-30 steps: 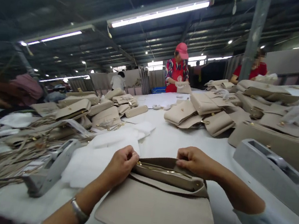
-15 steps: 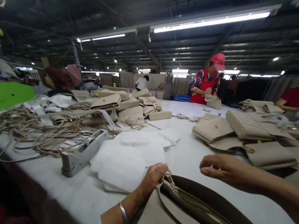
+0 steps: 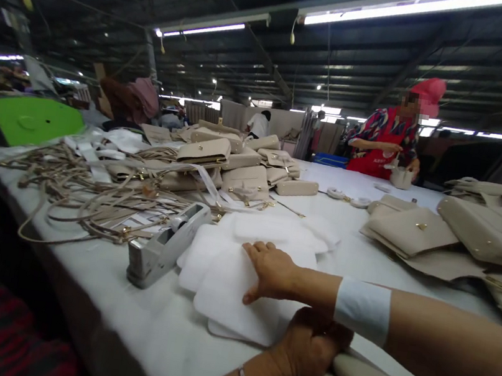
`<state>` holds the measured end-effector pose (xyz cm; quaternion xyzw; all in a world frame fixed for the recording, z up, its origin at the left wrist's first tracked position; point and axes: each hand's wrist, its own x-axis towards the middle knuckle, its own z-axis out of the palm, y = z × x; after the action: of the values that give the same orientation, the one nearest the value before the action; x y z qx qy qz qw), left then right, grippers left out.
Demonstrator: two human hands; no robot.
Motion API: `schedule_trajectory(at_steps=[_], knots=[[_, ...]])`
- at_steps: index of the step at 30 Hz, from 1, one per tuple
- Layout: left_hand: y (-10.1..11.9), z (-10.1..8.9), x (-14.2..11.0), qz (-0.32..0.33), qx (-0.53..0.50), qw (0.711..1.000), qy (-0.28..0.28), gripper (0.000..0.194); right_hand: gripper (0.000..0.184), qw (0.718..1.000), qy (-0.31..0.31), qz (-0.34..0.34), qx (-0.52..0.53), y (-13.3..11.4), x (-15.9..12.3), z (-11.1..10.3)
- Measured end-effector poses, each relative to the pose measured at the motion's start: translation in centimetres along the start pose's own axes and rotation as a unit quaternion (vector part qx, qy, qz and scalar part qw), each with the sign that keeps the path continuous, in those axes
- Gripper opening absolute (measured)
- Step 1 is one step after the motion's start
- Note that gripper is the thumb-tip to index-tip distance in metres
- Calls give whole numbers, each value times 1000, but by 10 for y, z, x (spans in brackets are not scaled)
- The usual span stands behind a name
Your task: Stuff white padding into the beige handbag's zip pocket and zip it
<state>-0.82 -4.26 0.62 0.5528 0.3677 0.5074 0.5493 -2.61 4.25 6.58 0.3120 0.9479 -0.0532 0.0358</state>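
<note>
My left hand [image 3: 309, 350], with a silver bracelet at its wrist, is closed on the edge of a beige handbag [image 3: 374, 373] at the lower right. The bag's mouth gapes, showing a dark inside and a metal zipper. My right hand [image 3: 273, 273] reaches across above the left one. Its fingers are spread over a stack of white foam sheets [image 3: 220, 299], touching the top ones. A pale bandage-like band [image 3: 362, 308] wraps the right forearm. Just left of the sheets stands a grey tape dispenser [image 3: 167, 244].
Tangled beige straps [image 3: 87, 207] cover the table's left side. Beyond them beige bags [image 3: 245, 181] are heaped; more bags [image 3: 433, 234] lie at the right. A co-worker in a red apron [image 3: 378, 160] handles a small bag across the table. A green machine cover [image 3: 29, 120] stands far left.
My right hand has moved left from above the table onto the foam sheets. The handbag and my left hand now sit further right and lower in view, as the camera turned left.
</note>
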Motion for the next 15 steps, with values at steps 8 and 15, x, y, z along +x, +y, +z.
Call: schedule_trajectory(at_steps=[8,15], knots=[[-5,-1,7,-35,188,977,94,23,89,993,28,37,108,29,9,1],[-5,-7,6,136,342,913,175,22,74,977,26,52,207,57,24,2]])
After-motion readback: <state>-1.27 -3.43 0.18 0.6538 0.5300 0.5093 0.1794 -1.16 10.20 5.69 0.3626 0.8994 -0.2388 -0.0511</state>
